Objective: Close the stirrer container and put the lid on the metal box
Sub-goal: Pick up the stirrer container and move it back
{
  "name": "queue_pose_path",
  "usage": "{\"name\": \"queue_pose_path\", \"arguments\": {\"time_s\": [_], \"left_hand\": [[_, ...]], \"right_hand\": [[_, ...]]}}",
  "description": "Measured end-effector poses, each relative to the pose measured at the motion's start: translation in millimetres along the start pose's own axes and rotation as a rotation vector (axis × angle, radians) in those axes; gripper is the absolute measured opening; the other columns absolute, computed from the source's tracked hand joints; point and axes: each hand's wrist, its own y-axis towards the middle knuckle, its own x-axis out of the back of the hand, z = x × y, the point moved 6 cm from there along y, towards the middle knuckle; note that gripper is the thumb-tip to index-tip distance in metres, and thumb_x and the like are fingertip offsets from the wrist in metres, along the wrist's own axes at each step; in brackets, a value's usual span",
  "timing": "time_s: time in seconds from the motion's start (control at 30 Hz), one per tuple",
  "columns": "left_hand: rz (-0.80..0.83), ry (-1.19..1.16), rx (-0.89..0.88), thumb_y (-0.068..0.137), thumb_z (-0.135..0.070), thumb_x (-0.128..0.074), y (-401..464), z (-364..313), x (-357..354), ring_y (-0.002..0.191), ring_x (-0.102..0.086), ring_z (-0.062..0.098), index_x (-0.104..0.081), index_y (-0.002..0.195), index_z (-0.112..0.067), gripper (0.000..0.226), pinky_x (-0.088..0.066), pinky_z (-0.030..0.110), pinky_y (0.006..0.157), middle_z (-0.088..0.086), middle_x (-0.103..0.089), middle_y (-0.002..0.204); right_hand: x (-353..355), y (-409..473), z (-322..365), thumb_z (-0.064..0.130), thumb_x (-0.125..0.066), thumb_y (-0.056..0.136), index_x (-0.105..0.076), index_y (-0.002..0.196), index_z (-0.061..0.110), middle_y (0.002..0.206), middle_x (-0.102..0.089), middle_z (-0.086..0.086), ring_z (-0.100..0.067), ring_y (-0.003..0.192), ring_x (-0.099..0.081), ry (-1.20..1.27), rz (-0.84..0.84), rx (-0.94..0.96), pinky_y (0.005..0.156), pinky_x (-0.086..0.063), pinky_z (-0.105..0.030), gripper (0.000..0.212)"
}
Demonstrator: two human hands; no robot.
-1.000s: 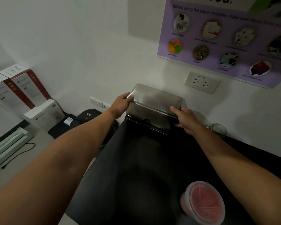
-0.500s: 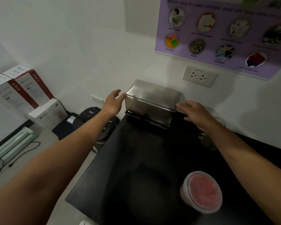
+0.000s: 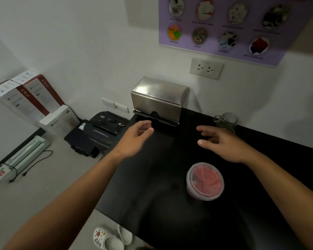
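Note:
The metal box (image 3: 157,103) stands at the back of the black counter (image 3: 161,204) against the wall, with its steel lid (image 3: 159,89) seated on top. A round clear container of red stirrers (image 3: 204,181) sits nearer me on the counter with its lid on. My left hand (image 3: 135,139) hovers just in front of the box's left corner, fingers loosely curled, holding nothing. My right hand (image 3: 222,143) hovers in front of the box's right side, fingers spread and empty. Neither hand touches the box.
A small glass mug (image 3: 226,121) stands at the back right of the counter. To the left, lower down, are a black paper shredder (image 3: 101,130), stacked cardboard boxes (image 3: 31,100) and a laminator (image 3: 23,156). White clogs (image 3: 110,237) lie on the floor below the counter's edge.
Both hands let go of the metal box's lid, which now rests on the box, and drew back toward me. The view has tilted down slightly.

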Motion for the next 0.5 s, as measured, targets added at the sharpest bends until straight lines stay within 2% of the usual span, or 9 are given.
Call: {"name": "queue_pose_path", "arguments": {"time_s": [0.07, 0.2, 0.27, 0.4, 0.5], "left_hand": [[0.049, -0.025, 0.001, 0.101, -0.032, -0.067, -15.6, 1.7, -27.8, 0.116, -0.065, -0.007, -0.06, 0.137, -0.032, 0.037, -0.051, 0.022, 0.103, -0.016, -0.067, 0.128], [0.128, -0.002, -0.008, 0.086, -0.057, -0.067, -49.0, 1.8, -77.9, 0.123, -0.065, 0.001, -0.055, 0.137, -0.044, 0.054, -0.054, 0.03, 0.106, -0.012, -0.065, 0.137], [0.164, 0.013, 0.006, 0.085, -0.059, -0.067, -64.4, 4.5, -99.4, 0.127, -0.063, 0.004, -0.053, 0.139, -0.048, 0.057, -0.054, 0.036, 0.109, -0.012, -0.062, 0.142], [0.207, 0.041, 0.028, 0.083, -0.062, -0.067, -91.5, 9.3, -135.5, 0.133, -0.057, 0.004, -0.046, 0.152, -0.038, 0.076, -0.051, 0.039, 0.113, -0.011, -0.056, 0.151], [0.214, 0.059, 0.002, 0.083, -0.059, -0.073, -107.6, 13.9, -153.2, 0.137, -0.054, 0.006, -0.035, 0.159, -0.034, 0.089, -0.052, 0.038, 0.112, -0.011, -0.045, 0.159]], "right_hand": [[-2.0, -18.2, -3.5, 0.043, -0.071, 0.094, -0.051, 0.15, 0.037, 0.156, -0.05, 0.008, -0.006, 0.139, -0.049, -0.04, 0.013, 0.04, 0.115, -0.044, -0.039, 0.06], [-8.5, -49.3, -18.7, 0.045, -0.071, 0.093, -0.049, 0.151, 0.035, 0.162, -0.042, 0.012, -0.005, 0.143, -0.044, -0.129, 0.054, 0.067, 0.115, -0.042, -0.033, 0.063], [-12.8, -63.2, -30.4, 0.047, -0.071, 0.093, -0.049, 0.151, 0.035, 0.163, -0.04, 0.011, -0.005, 0.146, -0.039, -0.147, 0.07, 0.062, 0.118, -0.04, -0.036, 0.064], [-25.7, -86.1, -54.0, 0.052, -0.073, 0.09, -0.047, 0.151, 0.04, 0.166, -0.034, 0.014, -0.004, 0.149, -0.032, -0.187, 0.101, 0.056, 0.122, -0.033, -0.04, 0.068], [-38.3, -97.8, -68.9, 0.056, -0.074, 0.087, -0.043, 0.154, 0.042, 0.168, -0.024, 0.019, 0.0, 0.152, -0.023, -0.223, 0.136, 0.076, 0.121, -0.027, -0.03, 0.075]]}}
